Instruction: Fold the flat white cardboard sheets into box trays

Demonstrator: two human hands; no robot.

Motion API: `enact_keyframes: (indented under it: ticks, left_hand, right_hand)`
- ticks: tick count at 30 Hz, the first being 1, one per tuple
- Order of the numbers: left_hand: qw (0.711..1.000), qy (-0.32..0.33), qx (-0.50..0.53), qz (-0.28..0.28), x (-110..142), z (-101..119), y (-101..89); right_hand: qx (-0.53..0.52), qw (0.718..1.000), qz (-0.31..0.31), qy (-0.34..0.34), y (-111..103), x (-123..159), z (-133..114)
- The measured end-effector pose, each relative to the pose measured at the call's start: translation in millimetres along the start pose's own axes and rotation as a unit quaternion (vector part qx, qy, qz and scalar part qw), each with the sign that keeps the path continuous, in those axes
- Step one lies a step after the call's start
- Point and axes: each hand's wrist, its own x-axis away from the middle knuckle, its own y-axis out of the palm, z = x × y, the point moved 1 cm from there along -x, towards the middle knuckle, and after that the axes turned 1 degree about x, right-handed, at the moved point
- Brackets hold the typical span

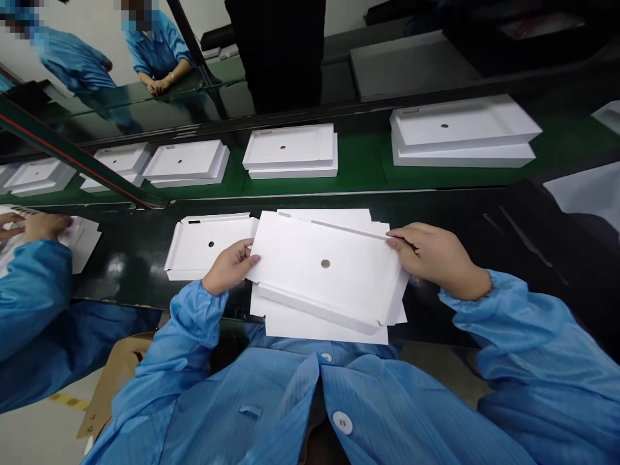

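A white cardboard tray [290, 258] with a round hole near its middle is held between my two hands, slightly tilted. My left hand [231, 265] pinches its left edge, thumb on top. At the upper right corner, my right hand [431, 253] grips the tray between thumb and fingers. Beneath it lie several flat white cardboard sheets [329, 329], mostly hidden. Just left of my left hand, another white tray [225, 236] with a round hole and raised sides rests on the dark table.
Pairs of stacked white trays [290, 152] stand along the green conveyor belt [363, 168] behind the dark table [130, 252]. A green post [72, 155] slants across the left. A co-worker's hand [46, 226] handles white pieces at far left. Two people stand beyond the line.
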Motion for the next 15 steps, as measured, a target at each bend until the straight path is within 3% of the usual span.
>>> enact_keyframes:
  ticks: [4,8,13,15]
  left_hand:
    - [0.999,0.029,-0.003,0.028,-40,22,-23.0]
    - [0.997,0.016,0.054,-0.057,-86,45,-38.6]
    - [0.996,-0.04,0.064,-0.051,-123,46,-30.7]
    - [0.995,-0.022,0.082,-0.052,-129,44,-19.5]
  right_hand:
    - [0.018,1.0,-0.014,0.017,-1,11,-14]
    - [0.027,0.997,-0.069,0.024,6,26,-43]
    - [0.02,0.976,-0.214,-0.046,12,51,-80]
    - [-0.025,0.973,-0.222,-0.06,12,52,-85]
